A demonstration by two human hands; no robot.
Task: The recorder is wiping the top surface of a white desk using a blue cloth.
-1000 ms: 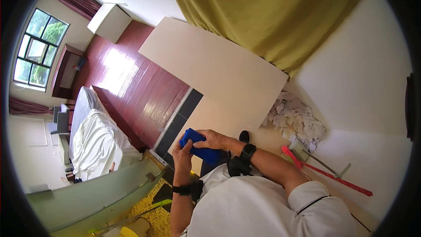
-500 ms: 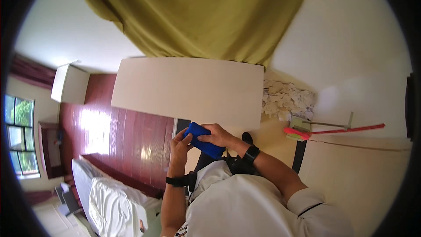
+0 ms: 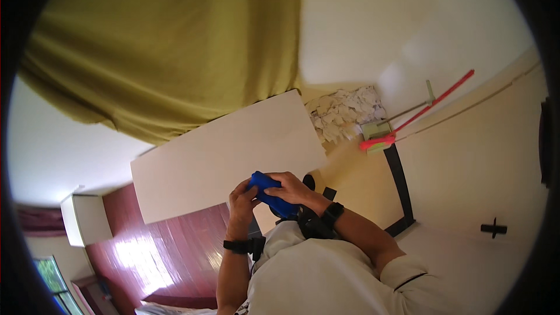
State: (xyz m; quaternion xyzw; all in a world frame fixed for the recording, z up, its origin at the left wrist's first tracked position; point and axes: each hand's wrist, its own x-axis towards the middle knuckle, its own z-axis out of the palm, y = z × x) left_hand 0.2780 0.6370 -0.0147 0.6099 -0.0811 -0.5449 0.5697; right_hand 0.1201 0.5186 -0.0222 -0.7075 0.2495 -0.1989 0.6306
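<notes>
A folded bundle of blue cloth (image 3: pixel 279 205) is held in front of my body, between both hands. My left hand (image 3: pixel 240 200) grips its left end, with the thumb on top. From the other side, my right hand (image 3: pixel 291 189) closes over its upper edge, and the thumb presses on the fabric. The underside of the bundle and some of the fingertips are hidden. Just beyond my hands lies a pale flat tabletop (image 3: pixel 224 154), which neither hand appears to touch.
An olive curtain (image 3: pixel 192 46) hangs behind the tabletop. Torn paper scraps (image 3: pixel 348 112) are heaped at its right, beside a red broom (image 3: pixel 434 103) and a light green dustpan (image 3: pixel 375 134). A white cabinet (image 3: pixel 87 220) stands at the left on reddish-brown floorboards (image 3: pixel 175 239).
My view has turned to the right, so the tabletop and curtain sit tilted and further left. Both hands keep hold of the cloth, which looks bunched a little narrower.
</notes>
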